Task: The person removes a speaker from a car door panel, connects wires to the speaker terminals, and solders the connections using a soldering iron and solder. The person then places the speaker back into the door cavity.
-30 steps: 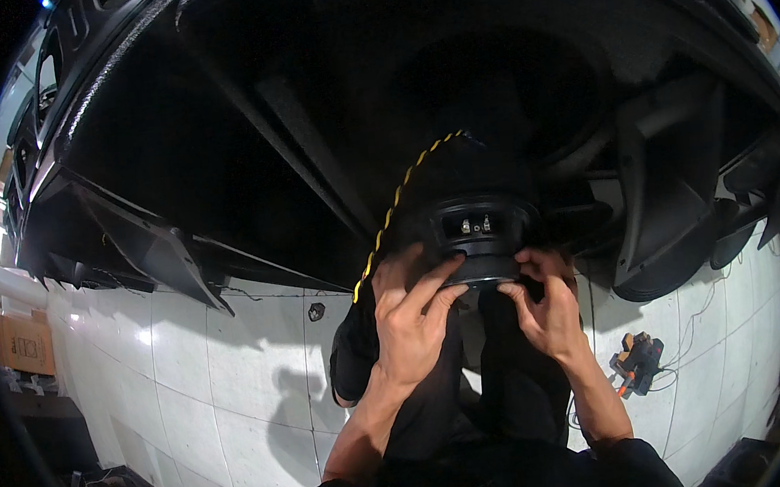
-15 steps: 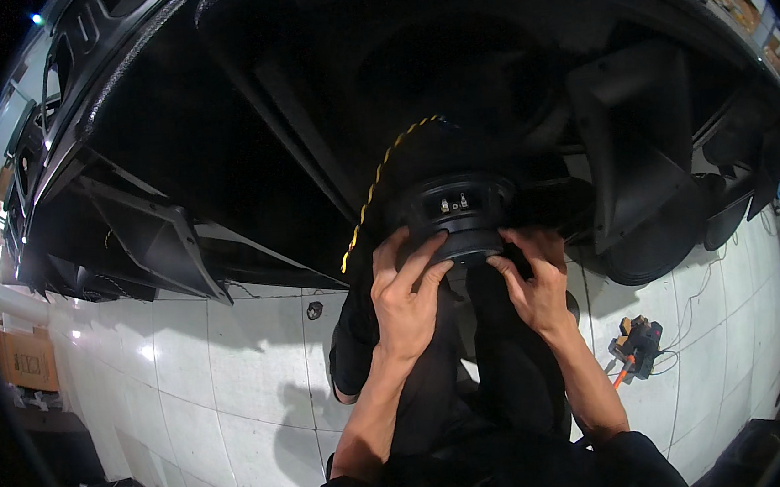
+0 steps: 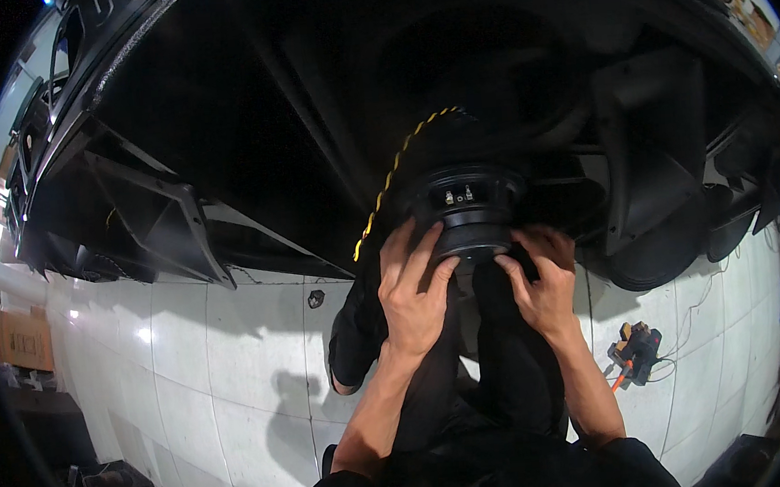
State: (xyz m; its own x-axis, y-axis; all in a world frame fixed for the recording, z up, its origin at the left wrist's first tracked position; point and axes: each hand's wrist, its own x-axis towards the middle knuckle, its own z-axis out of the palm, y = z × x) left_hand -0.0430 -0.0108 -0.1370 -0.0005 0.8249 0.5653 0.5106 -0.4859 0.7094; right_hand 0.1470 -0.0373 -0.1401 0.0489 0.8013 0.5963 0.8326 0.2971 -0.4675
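Note:
Both of my hands grip a round black loudspeaker driver (image 3: 474,237) from its two sides, its magnet end toward me. Two metal terminals (image 3: 459,195) show on its upper side. My left hand (image 3: 415,292) has its thumb at the magnet's near edge and its fingers along the left side. My right hand (image 3: 541,277) holds the right side in the same way. A twisted yellow and black wire (image 3: 394,172) hangs from the dark cabinet (image 3: 305,94), its loose end left of the driver. Nothing visible joins the wire to the terminals.
Black horn-shaped parts (image 3: 653,145) hang at the right, with another angled piece (image 3: 163,211) at the left. A dark tool with an orange part (image 3: 635,352) lies on the tiled floor (image 3: 251,346). A cardboard box (image 3: 22,338) stands far left.
The driver and both hands sit slightly farther right in the picture, and so does the wire. My grip on the driver looks the same.

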